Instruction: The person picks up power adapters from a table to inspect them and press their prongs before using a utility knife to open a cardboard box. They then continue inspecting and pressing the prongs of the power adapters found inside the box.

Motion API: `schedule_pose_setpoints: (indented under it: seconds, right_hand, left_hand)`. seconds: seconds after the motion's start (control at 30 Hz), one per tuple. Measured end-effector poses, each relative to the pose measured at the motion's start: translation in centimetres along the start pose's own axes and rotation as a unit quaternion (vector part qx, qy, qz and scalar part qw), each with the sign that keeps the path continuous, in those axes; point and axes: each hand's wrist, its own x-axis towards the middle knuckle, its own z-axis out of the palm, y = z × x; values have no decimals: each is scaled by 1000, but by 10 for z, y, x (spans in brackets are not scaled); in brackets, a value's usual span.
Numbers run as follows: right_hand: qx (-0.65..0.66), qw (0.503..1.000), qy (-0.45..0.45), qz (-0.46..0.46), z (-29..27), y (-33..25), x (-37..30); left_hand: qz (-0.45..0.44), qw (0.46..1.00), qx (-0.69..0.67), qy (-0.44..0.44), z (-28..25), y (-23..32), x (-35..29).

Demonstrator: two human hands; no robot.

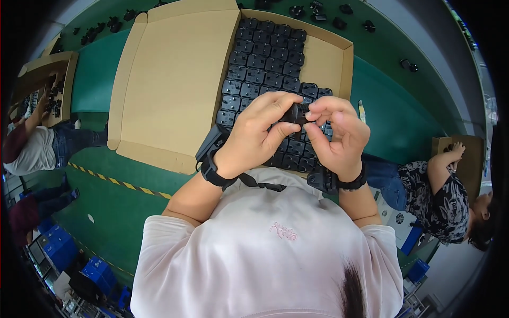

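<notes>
A small black power adapter (298,114) is held between my two hands above an open cardboard box (346,55). My left hand (253,131) grips it from the left with thumb and fingers. At its right end, my right hand (342,132) pinches it with thumb and fingertips. Rows of similar black adapters (260,49), prongs showing on many, fill much of the box below. Bare cardboard shows in the box's far right part. My hands hide some of the near rows.
The box's wide lid (172,79) lies folded out to the left on a green tabletop (379,93). Loose black adapters (339,22) lie along the far side. One person (437,196) works at the right near another carton, and another (40,143) at the left.
</notes>
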Motion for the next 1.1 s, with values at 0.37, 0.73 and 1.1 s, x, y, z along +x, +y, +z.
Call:
schedule_pose_setpoints:
  seconds: [0.37,0.73,1.1]
  right_hand:
    - [48,943,-79,320,-54,98,6]
    - [4,758,241,607,-330,434,67]
    - [171,854,293,394,-309,353,31]
  left_hand:
    - [-204,977,-60,2,52,-68,51]
    - [-96,906,406,78,157,-218,222]
    - [-191,836,513,24,230,-252,291]
